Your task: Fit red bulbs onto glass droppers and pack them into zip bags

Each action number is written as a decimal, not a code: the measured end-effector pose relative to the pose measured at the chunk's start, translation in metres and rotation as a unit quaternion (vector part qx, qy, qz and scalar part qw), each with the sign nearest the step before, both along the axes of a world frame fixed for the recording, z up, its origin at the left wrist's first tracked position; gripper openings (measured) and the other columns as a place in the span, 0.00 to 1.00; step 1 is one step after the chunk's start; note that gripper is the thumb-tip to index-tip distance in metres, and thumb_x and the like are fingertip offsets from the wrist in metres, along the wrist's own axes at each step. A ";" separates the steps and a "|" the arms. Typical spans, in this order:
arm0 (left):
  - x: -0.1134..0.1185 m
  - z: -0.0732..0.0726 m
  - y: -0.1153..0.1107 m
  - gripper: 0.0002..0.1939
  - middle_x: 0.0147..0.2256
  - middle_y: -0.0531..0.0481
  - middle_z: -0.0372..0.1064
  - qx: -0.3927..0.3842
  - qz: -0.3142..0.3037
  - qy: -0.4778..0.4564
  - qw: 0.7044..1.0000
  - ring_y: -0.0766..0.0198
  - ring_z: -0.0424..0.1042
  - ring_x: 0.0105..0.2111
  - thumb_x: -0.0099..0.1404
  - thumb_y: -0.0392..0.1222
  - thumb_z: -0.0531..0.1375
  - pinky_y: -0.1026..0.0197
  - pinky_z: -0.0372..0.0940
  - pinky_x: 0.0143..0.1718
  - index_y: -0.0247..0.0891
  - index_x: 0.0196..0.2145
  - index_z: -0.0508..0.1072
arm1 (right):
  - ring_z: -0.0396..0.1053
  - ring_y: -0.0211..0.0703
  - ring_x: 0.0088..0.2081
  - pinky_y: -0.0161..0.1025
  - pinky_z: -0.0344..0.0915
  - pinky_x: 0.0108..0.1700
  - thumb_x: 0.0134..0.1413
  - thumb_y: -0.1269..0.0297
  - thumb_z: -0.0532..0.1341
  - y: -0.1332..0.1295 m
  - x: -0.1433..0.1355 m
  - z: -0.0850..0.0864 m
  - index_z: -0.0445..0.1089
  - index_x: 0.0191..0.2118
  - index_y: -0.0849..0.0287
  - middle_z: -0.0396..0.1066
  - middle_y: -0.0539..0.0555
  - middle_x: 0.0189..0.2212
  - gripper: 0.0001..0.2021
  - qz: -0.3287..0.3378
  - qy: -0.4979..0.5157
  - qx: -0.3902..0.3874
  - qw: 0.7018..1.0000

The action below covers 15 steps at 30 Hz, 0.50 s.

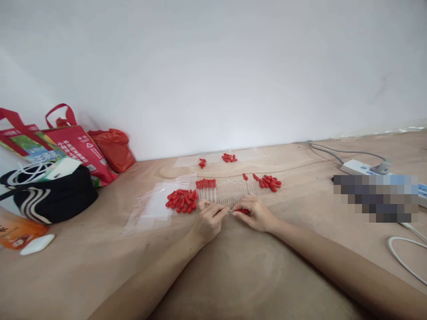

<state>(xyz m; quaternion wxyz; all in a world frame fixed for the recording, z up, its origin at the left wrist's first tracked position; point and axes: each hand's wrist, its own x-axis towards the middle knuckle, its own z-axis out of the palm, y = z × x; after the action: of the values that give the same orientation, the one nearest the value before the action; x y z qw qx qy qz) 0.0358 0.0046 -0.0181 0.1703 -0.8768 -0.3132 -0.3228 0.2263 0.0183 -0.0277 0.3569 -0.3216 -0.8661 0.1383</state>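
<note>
My left hand (211,218) is closed in a pinch on a thin clear dropper tube, mostly hidden by the fingers. Close beside it, my right hand (255,214) grips a red rubber bulb (245,211) at the tube's end; whether the two are joined I cannot tell. Just beyond the hands lies a row of clear dropper tubes (233,190), side by side. Those at its left end carry red bulbs (206,183). A pile of loose red bulbs (182,201) sits left of the row, and a smaller pile (271,182) lies to its right.
Clear plastic bags (155,202) lie flat at left. Farther back, more red bulbs (228,157) rest near the wall. Shopping bags (80,149), a red plastic bag (111,149) and a black pouch (63,191) stand far left. A power strip (358,168) with cables is at right.
</note>
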 end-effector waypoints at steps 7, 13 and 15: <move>-0.006 0.001 0.004 0.09 0.26 0.54 0.71 -0.036 0.006 -0.016 0.999 0.69 0.68 0.26 0.65 0.39 0.51 0.58 0.50 0.41 0.40 0.36 0.70 | 0.64 0.41 0.33 0.41 0.52 0.38 0.51 0.60 0.57 0.004 0.011 0.003 0.67 0.39 0.56 0.71 0.52 0.29 0.10 -0.018 0.012 -0.005 1.000; -0.010 0.001 0.005 0.08 0.24 0.55 0.69 -0.026 0.001 -0.027 0.999 0.70 0.66 0.24 0.64 0.38 0.52 0.58 0.49 0.41 0.38 0.32 0.70 | 0.64 0.41 0.33 0.42 0.51 0.40 0.49 0.57 0.59 0.005 0.016 0.001 0.68 0.32 0.56 0.71 0.52 0.28 0.09 -0.051 0.011 -0.040 0.998; -0.009 0.001 0.004 0.07 0.23 0.56 0.69 -0.022 0.001 -0.032 0.999 0.70 0.65 0.23 0.64 0.37 0.52 0.58 0.49 0.41 0.38 0.31 0.69 | 0.63 0.40 0.32 0.42 0.50 0.39 0.50 0.57 0.58 0.004 0.015 0.001 0.69 0.30 0.56 0.70 0.51 0.26 0.09 -0.058 -0.009 -0.036 0.998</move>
<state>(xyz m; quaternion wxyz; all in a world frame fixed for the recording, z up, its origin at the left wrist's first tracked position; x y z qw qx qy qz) 0.0267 0.0084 -0.0170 0.1412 -0.8693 -0.3259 -0.3439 0.2416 0.0219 -0.0266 0.3452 -0.3852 -0.8434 0.1453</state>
